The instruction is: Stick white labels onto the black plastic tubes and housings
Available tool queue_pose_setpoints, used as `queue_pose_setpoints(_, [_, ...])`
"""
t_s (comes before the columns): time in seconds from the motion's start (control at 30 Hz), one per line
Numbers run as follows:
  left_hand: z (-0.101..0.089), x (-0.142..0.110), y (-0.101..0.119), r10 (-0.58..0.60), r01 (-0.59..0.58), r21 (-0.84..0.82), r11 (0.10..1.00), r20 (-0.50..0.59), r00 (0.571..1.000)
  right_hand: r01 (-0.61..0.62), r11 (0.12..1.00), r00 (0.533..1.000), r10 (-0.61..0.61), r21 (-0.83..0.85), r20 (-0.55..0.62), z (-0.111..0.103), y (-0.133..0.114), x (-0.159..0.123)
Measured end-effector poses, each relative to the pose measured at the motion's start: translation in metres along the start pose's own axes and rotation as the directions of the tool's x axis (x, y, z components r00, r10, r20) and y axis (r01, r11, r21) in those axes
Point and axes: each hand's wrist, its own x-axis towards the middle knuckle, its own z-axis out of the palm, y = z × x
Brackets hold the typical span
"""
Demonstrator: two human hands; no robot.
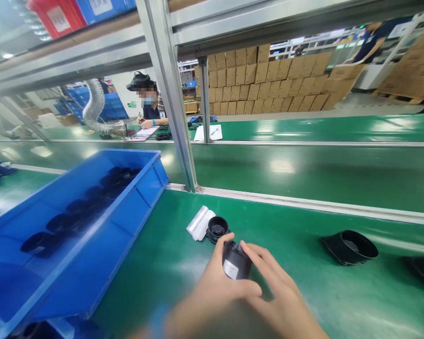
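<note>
Both my hands meet around a black cylindrical housing [237, 263] with a white label on its side, held over the green tabletop. My left hand [212, 282] wraps the left side, thumb and finger closed round it. From the right, my right hand [277, 282] presses its fingertips to the top edge, its thumb low near the label. Just beyond stands a small round black housing [218, 228], open at the top, beside a crumpled white roll of labels [200, 223]. The underside of the held housing is hidden by my hands.
A large blue bin [127, 212] at left holds several black round parts [61, 223]. To the right lie a wider black housing [351, 247] and another dark part [422, 270]. A metal post [173, 94] rises behind. A co-worker [150, 110] sits across the bench.
</note>
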Motion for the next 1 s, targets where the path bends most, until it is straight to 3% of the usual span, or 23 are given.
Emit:
queue_pose_setpoints(0.2, [-0.006, -0.001, 0.004, 0.017, 0.030, -0.245, 0.969, 0.185, 0.983, -0.070, 0.997, 0.997, 0.070, 0.023, -0.014, -0.009, 0.000, 0.006])
queue_pose_setpoints(0.3, [-0.006, -0.001, 0.002, 0.015, 0.004, -0.134, 0.991, 0.139, 0.990, -0.066, 0.997, 0.998, 0.067, 0.028, -0.020, -0.006, 0.000, 0.005])
queue_pose_setpoints(0.47, [0.002, 0.002, 0.002, 0.045, -0.023, 0.229, 0.973, -0.091, 0.995, -0.013, 0.999, 0.999, 0.015, 0.046, -0.037, 0.006, 0.013, 0.000])
queue_pose_setpoints(0.67, [0.000, -0.004, 0.008, 0.124, -0.125, 0.263, 0.957, 0.018, 0.992, 0.006, 0.986, 0.996, 0.009, 0.169, -0.085, 0.012, 0.008, -0.002])
queue_pose_setpoints(0.87, [-0.003, 0.000, 0.004, 0.166, -0.125, 0.386, 0.914, -0.075, 0.983, 0.081, 0.986, 0.982, -0.055, 0.144, -0.182, 0.019, -0.004, 0.001])
queue_pose_setpoints(0.93, [-0.002, 0.001, 0.004, 0.190, -0.147, 0.377, 0.915, -0.079, 0.979, 0.058, 0.985, 0.983, -0.029, 0.161, -0.179, 0.021, -0.004, 0.001])
queue_pose_setpoints(1.0, [-0.004, 0.002, 0.005, 0.179, -0.161, 0.297, 0.941, -0.035, 0.983, -0.033, 0.966, 0.982, 0.079, 0.255, -0.171, 0.020, -0.002, 0.002])
